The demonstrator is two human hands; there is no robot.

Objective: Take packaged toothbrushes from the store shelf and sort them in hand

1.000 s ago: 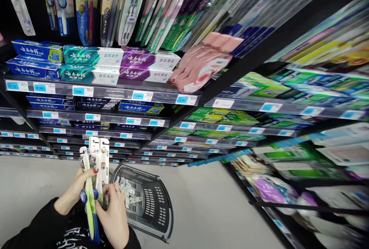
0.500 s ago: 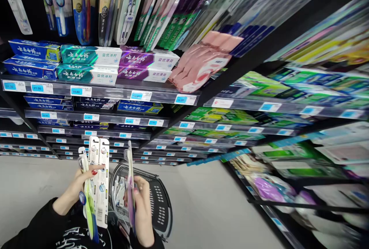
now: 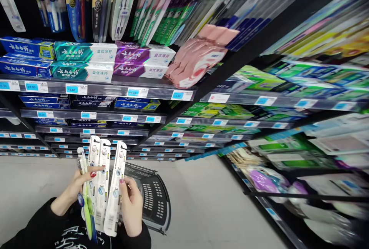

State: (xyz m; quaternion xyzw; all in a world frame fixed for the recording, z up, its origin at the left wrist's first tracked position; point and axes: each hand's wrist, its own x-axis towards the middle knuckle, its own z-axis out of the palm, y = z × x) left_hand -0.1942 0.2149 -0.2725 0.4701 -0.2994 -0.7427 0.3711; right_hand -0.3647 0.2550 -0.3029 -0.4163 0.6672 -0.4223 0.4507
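Note:
My left hand [image 3: 75,184] holds a bunch of toothbrush packs upright: a green and blue brush [image 3: 86,203] at the left and two white carded packs [image 3: 98,179] beside it. My right hand [image 3: 131,203] grips another white carded toothbrush pack [image 3: 115,191] and holds it flat against the right side of that bunch. Both hands are low in the head view, above a dark plastic shopping basket [image 3: 157,199]. Black sleeves cover both forearms.
Store shelves run ahead and to the right. Toothpaste boxes [image 3: 83,62] lie on the top shelf over blue price tags [image 3: 74,88]. Toothbrush packs [image 3: 121,2] hang above. Pink pouches [image 3: 198,56] sit at the shelf corner. Grey floor [image 3: 201,210] lies right of the basket.
My right hand lifted a white toothbrush pack out of the basket, turned it face up and brought it against the packs in my left hand. The view drifted slightly.

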